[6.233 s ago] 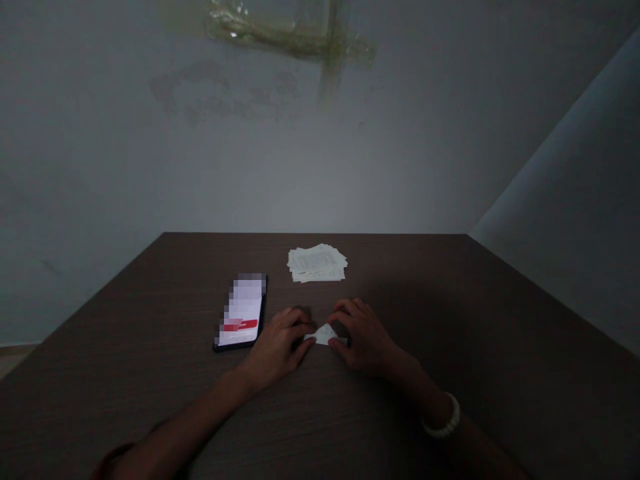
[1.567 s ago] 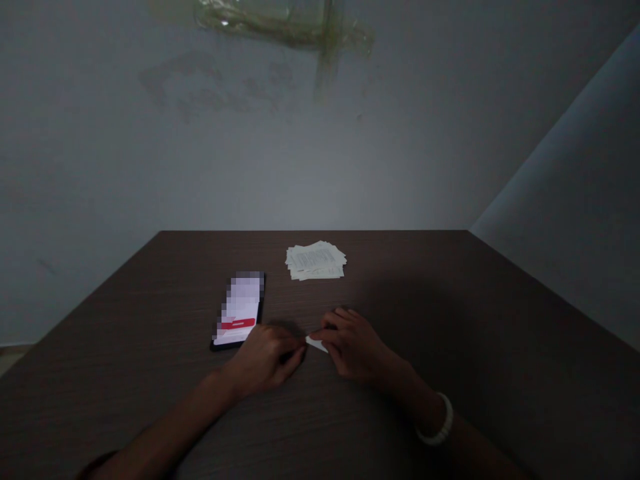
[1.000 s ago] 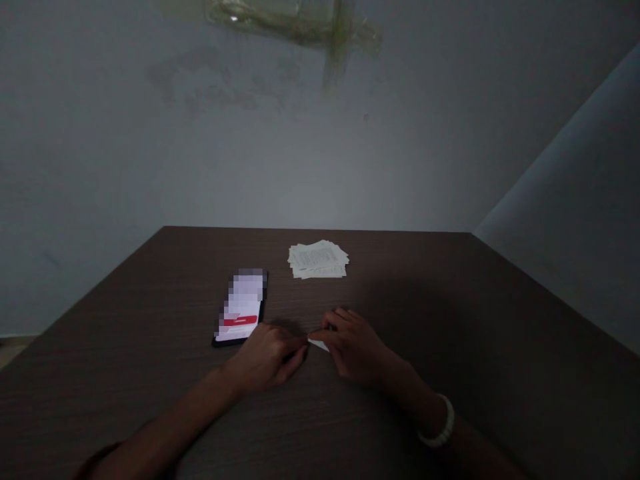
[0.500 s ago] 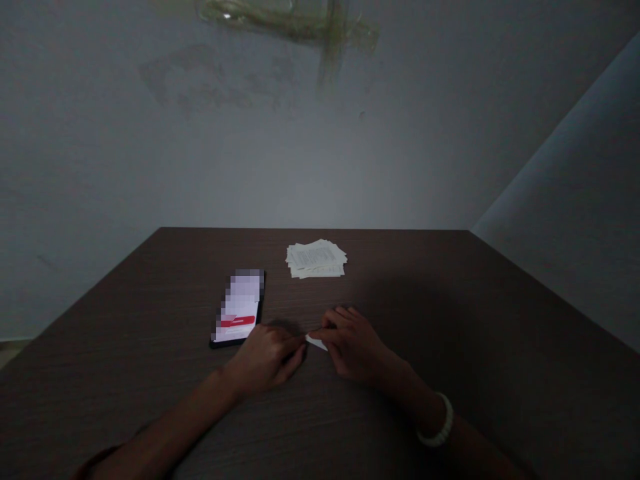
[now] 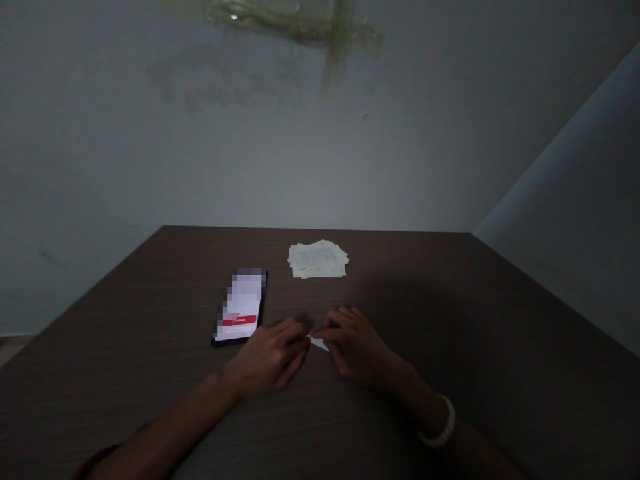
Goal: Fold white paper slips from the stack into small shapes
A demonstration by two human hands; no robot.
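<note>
A small piece of white paper (image 5: 320, 344) lies on the table between my hands, mostly covered by fingers. My left hand (image 5: 274, 352) is closed at its left corner, with the fingertips curled down and partly hidden. From the other side my right hand (image 5: 356, 347) grips the paper, its index finger stretched along the upper edge and the thumb beneath. A light beaded bracelet (image 5: 442, 425) circles the right wrist. Just beyond my left hand lies a phone (image 5: 243, 303) with a lit screen showing a red bar.
Farther back sits a loose pile of printed paper pieces (image 5: 318, 259). The dark wooden table (image 5: 165, 280) reaches to a grey wall (image 5: 250, 167) bearing a strip of yellowish tape (image 5: 300, 30).
My left hand's fingers have lifted and bunched up slightly at the paper's corner. The right hand keeps its hold. The view has shifted a little.
</note>
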